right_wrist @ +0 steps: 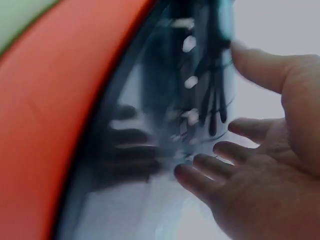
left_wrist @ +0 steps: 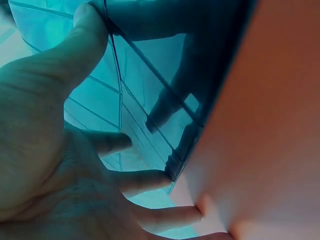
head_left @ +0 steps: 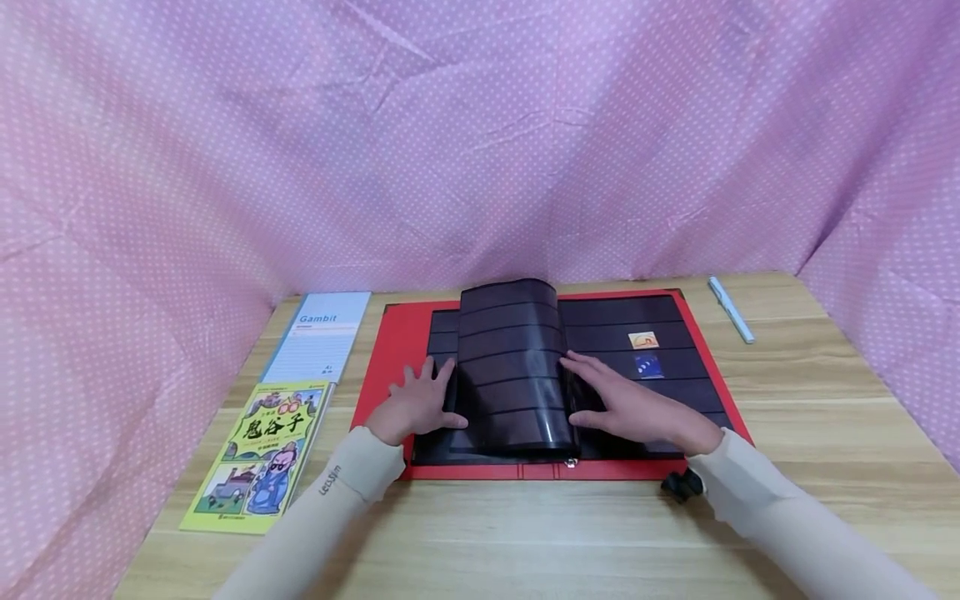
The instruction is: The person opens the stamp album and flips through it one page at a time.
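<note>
A red-covered stamp album [head_left: 395, 333] lies open on the table, its black pages crossed by clear strips. One black page [head_left: 510, 367] stands raised and curved in the middle, between my hands. My left hand [head_left: 420, 404] is at its left side with fingers spread; in the left wrist view the thumb [left_wrist: 75, 50] reaches the black sheet. To the right of the curved page, my right hand [head_left: 626, 404] has its fingers extended, close to or touching the page near the binding. An orange-and-white stamp [head_left: 642, 340] and a blue stamp [head_left: 648, 367] sit in the right-hand page.
Left of the album lie a pale blue Gambit notebook [head_left: 318, 333] and a yellow-green comic-style book [head_left: 255, 458]. A light blue pen [head_left: 731, 309] rests at the far right of the wooden table [head_left: 525, 542]. Pink dotted cloth [head_left: 480, 150] hangs behind.
</note>
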The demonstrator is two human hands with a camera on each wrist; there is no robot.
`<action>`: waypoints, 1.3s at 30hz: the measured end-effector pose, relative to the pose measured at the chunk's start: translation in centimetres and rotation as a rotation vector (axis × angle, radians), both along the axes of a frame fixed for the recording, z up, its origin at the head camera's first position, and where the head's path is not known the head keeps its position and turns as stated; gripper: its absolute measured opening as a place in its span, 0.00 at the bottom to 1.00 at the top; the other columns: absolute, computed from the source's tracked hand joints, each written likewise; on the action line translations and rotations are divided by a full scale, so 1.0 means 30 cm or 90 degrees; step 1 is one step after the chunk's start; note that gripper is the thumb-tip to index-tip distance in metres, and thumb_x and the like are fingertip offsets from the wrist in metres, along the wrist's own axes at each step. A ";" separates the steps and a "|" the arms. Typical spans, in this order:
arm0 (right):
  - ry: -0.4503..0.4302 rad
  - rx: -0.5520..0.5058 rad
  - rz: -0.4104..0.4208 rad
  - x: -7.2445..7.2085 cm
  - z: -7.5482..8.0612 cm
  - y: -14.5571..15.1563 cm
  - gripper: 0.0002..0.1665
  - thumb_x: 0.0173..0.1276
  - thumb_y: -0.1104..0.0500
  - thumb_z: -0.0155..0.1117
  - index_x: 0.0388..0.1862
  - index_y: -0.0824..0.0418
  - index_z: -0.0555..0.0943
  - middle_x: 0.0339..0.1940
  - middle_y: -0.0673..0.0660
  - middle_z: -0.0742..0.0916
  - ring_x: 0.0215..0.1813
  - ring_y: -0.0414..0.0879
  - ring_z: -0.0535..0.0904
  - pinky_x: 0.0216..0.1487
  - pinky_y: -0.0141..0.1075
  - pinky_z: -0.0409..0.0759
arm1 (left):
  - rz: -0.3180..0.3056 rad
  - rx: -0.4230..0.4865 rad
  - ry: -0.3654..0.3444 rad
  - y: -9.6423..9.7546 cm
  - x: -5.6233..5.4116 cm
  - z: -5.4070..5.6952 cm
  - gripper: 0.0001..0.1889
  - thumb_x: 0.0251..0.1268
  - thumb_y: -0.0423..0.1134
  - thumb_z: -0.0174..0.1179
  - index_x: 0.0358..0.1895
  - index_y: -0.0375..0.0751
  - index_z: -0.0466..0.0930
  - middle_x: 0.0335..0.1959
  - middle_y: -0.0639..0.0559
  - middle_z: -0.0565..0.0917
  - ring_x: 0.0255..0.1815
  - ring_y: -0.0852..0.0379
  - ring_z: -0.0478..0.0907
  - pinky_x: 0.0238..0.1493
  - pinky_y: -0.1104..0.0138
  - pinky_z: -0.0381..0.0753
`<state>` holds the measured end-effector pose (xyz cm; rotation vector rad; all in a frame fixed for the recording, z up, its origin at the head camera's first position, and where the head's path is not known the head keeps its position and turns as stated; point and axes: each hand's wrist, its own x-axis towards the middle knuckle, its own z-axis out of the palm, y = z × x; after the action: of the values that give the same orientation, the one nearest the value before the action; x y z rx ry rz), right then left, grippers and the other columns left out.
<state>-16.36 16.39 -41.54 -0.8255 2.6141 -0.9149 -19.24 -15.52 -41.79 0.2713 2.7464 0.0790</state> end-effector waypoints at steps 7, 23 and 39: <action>-0.044 0.032 -0.009 -0.017 -0.028 0.004 0.51 0.65 0.36 0.58 0.78 0.49 0.44 0.77 0.55 0.52 0.74 0.57 0.50 0.65 0.57 0.59 | -0.008 0.015 -0.003 -0.013 0.003 0.004 0.55 0.50 0.57 0.68 0.76 0.54 0.42 0.73 0.33 0.49 0.69 0.26 0.46 0.58 0.33 0.58; 0.022 0.087 -0.038 -0.014 -0.010 -0.079 0.50 0.66 0.39 0.59 0.77 0.57 0.49 0.75 0.58 0.55 0.71 0.65 0.53 0.62 0.67 0.55 | -0.025 0.062 -0.008 -0.060 0.013 0.024 0.46 0.51 0.47 0.70 0.74 0.54 0.54 0.74 0.38 0.49 0.71 0.30 0.44 0.60 0.36 0.58; 0.025 0.148 -0.054 -0.013 -0.011 -0.154 0.49 0.64 0.37 0.60 0.76 0.53 0.53 0.76 0.54 0.55 0.73 0.65 0.47 0.55 0.75 0.51 | -0.073 0.035 0.045 -0.084 -0.003 0.039 0.36 0.56 0.48 0.67 0.67 0.37 0.67 0.68 0.40 0.64 0.68 0.41 0.60 0.63 0.51 0.65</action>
<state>-16.75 11.76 -41.86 -0.6835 2.7410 -0.6025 -19.33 -18.02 -40.64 0.4539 2.7945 0.1158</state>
